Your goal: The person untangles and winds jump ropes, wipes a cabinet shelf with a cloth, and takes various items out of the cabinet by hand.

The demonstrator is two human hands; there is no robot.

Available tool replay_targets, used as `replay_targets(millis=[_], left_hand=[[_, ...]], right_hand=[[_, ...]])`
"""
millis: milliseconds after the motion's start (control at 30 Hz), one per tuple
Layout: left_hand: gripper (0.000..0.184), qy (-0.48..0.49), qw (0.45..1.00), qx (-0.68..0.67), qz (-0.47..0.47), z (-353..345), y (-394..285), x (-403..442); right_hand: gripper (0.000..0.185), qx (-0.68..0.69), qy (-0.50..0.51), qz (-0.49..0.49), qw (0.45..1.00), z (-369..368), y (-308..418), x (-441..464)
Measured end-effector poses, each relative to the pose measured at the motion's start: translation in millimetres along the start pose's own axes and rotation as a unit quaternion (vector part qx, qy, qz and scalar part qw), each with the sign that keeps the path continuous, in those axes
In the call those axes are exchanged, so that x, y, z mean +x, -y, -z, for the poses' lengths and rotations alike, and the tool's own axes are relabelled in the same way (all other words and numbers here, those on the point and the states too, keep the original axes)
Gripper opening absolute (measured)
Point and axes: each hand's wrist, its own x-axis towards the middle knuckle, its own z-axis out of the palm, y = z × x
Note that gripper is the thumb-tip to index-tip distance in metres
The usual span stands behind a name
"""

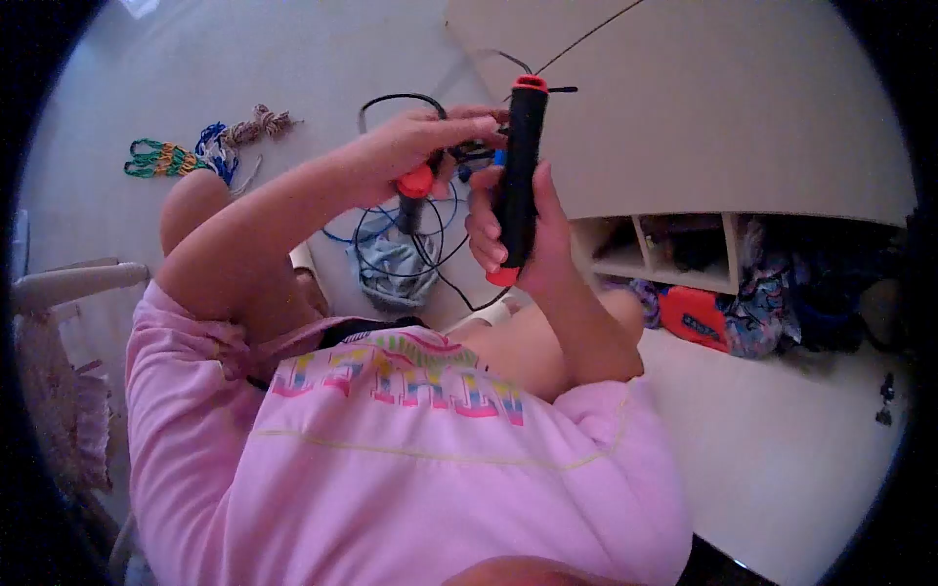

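My right hand is wrapped round a black jump rope handle with red end caps, held nearly upright. A thin black cord runs from around its top end. To its left, my left hand has a second jump rope handle with a red end held against the palm, pointing down. Some left fingers stretch across to the upper part of the first handle. Loops of black and blue cord hang below both hands, and part of the tangle between them is hidden.
Below the cord lies a grey-blue cloth bundle. Knotted green, yellow and blue cords are on the floor at the left, near a chair. At the right are a pale cabinet with compartments, a red packet and patterned cloth.
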Motion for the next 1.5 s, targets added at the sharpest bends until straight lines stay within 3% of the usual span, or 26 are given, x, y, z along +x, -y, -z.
replay_targets(millis=[67,133,233,333,433,633,800,933,1033,1100,1167,1200,1300,1333,1433,1500], left_hand=[[0.04,0.014,0.997,-0.075,0.021,-19,13,0],[0.037,0.019,0.998,-0.055,0.027,-17,16,8],[0.037,-0.01,0.999,-0.033,0.036,-20,14,12],[0.038,-0.015,0.999,-0.02,0.044,-12,18,21],[0.036,-0.033,0.998,-0.004,0.059,-8,22,21],[0.031,-0.029,0.992,-0.067,0.104,-4,35,24],[0.031,-0.043,0.986,-0.104,0.127,1,40,26],[0.035,-0.05,0.992,-0.046,0.106,0,37,24],[0.035,-0.048,0.965,-0.241,0.092,19,38,35],[0.034,-0.099,0.961,-0.246,0.078,23,35,37],[0.033,-0.118,0.963,-0.231,0.075,23,26,33],[0.031,-0.107,0.961,-0.246,0.068,22,25,31],[0.033,-0.156,0.97,-0.168,0.077,18,33,35],[0.033,-0.167,0.972,-0.148,0.08,15,34,35],[0.035,-0.175,0.973,-0.136,0.067,12,31,31],[0.037,-0.144,0.971,-0.188,0.029,14,28,30]], right_hand=[[0.067,-0.024,-0.038,-0.002,0.999,1,-6,-5],[0.071,-0.048,-0.05,-0.006,0.998,12,-4,-2],[0.057,0.001,-0.072,-0.007,0.997,24,-5,-5],[0.034,0.007,-0.17,-0.006,0.985,21,0,-6],[0.038,-0.089,-0.142,0.029,0.985,36,-10,-2],[0.047,-0.119,-0.136,0.008,0.983,37,-14,-4],[0.05,-0.073,-0.118,-0.013,0.99,39,-15,-2],[0.042,-0.052,-0.138,-0.044,0.988,30,-14,0],[0.035,0.021,-0.186,-0.055,0.981,42,-22,5],[0.028,-0.093,-0.253,0.02,0.963,44,-19,5],[0.028,-0.247,-0.328,0.146,0.9,56,-23,11],[0.027,-0.309,-0.296,0.18,0.886,50,-16,10],[0.032,-0.291,-0.147,0.048,0.944,45,-10,3],[0.035,-0.261,-0.144,-0.024,0.954,24,-7,0],[0.039,-0.23,-0.11,-0.113,0.96,27,-12,0],[0.038,-0.079,-0.096,-0.103,0.987,34,-11,0]])
